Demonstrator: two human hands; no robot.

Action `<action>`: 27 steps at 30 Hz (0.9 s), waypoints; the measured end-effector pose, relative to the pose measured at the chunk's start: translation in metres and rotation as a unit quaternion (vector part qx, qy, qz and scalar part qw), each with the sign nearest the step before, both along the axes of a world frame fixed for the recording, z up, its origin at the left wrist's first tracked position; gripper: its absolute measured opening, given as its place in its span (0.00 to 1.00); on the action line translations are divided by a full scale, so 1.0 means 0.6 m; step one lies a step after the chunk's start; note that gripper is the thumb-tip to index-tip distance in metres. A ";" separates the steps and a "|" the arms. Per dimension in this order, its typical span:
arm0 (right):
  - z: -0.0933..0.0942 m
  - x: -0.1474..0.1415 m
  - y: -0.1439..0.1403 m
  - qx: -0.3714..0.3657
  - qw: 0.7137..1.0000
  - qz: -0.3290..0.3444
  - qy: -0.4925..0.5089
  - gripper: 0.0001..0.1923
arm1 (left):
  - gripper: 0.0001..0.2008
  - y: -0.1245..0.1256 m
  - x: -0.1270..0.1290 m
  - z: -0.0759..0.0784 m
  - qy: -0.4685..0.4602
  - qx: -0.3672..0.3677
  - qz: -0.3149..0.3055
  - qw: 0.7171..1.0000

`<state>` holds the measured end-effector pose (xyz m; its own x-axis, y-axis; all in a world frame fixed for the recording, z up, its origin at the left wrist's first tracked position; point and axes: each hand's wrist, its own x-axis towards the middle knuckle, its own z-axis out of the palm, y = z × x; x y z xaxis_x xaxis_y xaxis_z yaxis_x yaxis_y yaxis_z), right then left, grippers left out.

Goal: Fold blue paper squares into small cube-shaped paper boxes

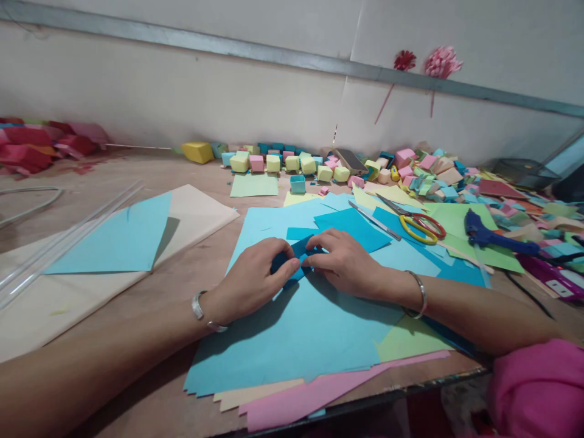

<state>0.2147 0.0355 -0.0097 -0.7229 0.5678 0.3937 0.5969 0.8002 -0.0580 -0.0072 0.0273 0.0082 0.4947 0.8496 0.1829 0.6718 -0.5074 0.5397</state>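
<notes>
Both hands meet over a stack of light blue paper (pixel 274 340) on the table. Between them is a small folded piece of dark blue paper (pixel 298 248). My left hand (pixel 255 274) is closed on its left side, thumb in front and fingers behind. From the right, my right hand (pixel 340 258) pinches the same piece with bent fingers. The hands partly hide its shape. Just beyond lie a flat blue sheet (pixel 353 228), a silver blade-like tool (pixel 374 220) and scissors (pixel 410 219) with red and yellow handles.
Small paper boxes (pixel 274 163) line the wall, with a heap of coloured scraps (pixel 438 170) to their right. A blue glue gun (pixel 497 234) and a purple device (pixel 550 277) lie at right. Clear rods (pixel 68 243) cross paper at left; red boxes (pixel 27 149) are piled behind.
</notes>
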 end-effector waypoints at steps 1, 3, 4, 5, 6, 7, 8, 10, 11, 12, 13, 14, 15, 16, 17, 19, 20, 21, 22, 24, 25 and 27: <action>-0.001 0.000 0.000 -0.002 1.000 0.002 -0.002 0.13 | 0.07 0.000 0.000 -0.005 0.008 0.017 -0.007 1.000; -0.001 -0.001 0.000 -0.002 1.000 0.002 -0.007 0.13 | 0.06 0.002 -0.001 -0.015 0.016 0.035 -0.034 0.999; -0.001 -0.002 -0.002 0.004 1.000 0.001 -0.011 0.13 | 0.06 0.002 -0.002 -0.019 0.017 0.036 -0.047 0.998; 0.000 -0.003 -0.004 0.013 1.000 0.001 -0.019 0.13 | 0.08 0.003 -0.003 -0.021 0.017 0.034 -0.056 0.998; 0.001 -0.005 -0.008 0.025 0.999 0.003 -0.030 0.13 | 0.09 0.003 -0.003 -0.023 0.017 0.032 -0.062 0.997; 0.002 -0.007 -0.013 0.039 0.998 0.010 -0.045 0.13 | 0.09 0.003 -0.003 -0.024 0.017 0.031 -0.065 0.997; 0.004 -0.010 -0.018 0.052 0.997 0.017 -0.062 0.13 | 0.10 0.003 -0.003 -0.024 0.018 0.032 -0.067 0.997; 0.010 -0.014 -0.030 0.070 0.992 0.019 -0.101 0.13 | 0.09 0.002 -0.003 -0.022 0.023 0.035 -0.068 0.997; 0.014 -0.015 -0.034 0.070 0.990 0.004 -0.120 0.14 | 0.09 0.001 -0.003 -0.021 0.026 0.036 -0.069 0.997; 0.019 -0.016 -0.037 0.064 0.988 -0.015 -0.141 0.15 | 0.09 0.001 -0.002 -0.020 0.028 0.037 -0.069 0.997; 0.024 -0.015 -0.038 0.055 0.985 -0.037 -0.161 0.15 | 0.09 0.000 -0.002 -0.019 0.030 0.037 -0.070 0.996; 0.029 -0.014 -0.038 0.044 0.981 -0.060 -0.180 0.15 | 0.09 0.000 -0.002 -0.018 0.031 0.035 -0.072 0.996; 0.033 -0.013 -0.037 0.032 0.977 -0.079 -0.198 0.14 | 0.09 0.000 -0.002 -0.016 0.033 0.031 -0.074 0.996; 0.036 -0.011 -0.035 0.023 0.972 -0.093 -0.213 0.13 | 0.09 0.001 -0.001 -0.015 0.036 0.027 -0.076 0.996; 0.038 -0.010 -0.033 0.015 0.969 -0.102 -0.225 0.11 | 0.09 0.001 -0.001 -0.013 0.038 0.023 -0.078 0.996; 0.039 -0.007 -0.029 0.011 0.966 -0.107 -0.237 0.10 | 0.09 0.002 -0.001 -0.010 0.042 0.019 -0.083 0.995; 0.038 -0.007 -0.028 0.014 0.966 -0.104 -0.236 0.10 | 0.09 0.003 -0.001 -0.009 0.044 0.018 -0.086 0.995; 0.035 -0.007 -0.028 0.021 0.967 -0.103 -0.233 0.11 | 0.09 0.004 -0.002 -0.008 0.046 0.018 -0.091 0.995; 0.033 -0.008 -0.027 0.030 0.968 -0.103 -0.228 0.11 | 0.10 0.006 -0.003 -0.008 0.050 0.018 -0.095 0.994; 0.028 -0.009 -0.027 0.042 0.969 -0.101 -0.223 0.12 | 0.11 0.009 -0.005 -0.008 0.059 0.019 -0.105 0.993; 0.026 -0.009 -0.027 0.044 0.969 -0.099 -0.224 0.11 | 0.12 0.010 -0.006 -0.009 0.066 0.021 -0.110 0.992; 0.025 -0.009 -0.027 0.045 0.969 -0.095 -0.225 0.11 | 0.12 0.013 -0.010 -0.008 0.079 0.023 -0.118 0.990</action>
<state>0.2093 0.0191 0.0055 -0.7191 0.6850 0.1169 0.6820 0.6635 0.3077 -0.0129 0.0351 0.0036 0.7038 0.6998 0.1225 0.6064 -0.6816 0.4096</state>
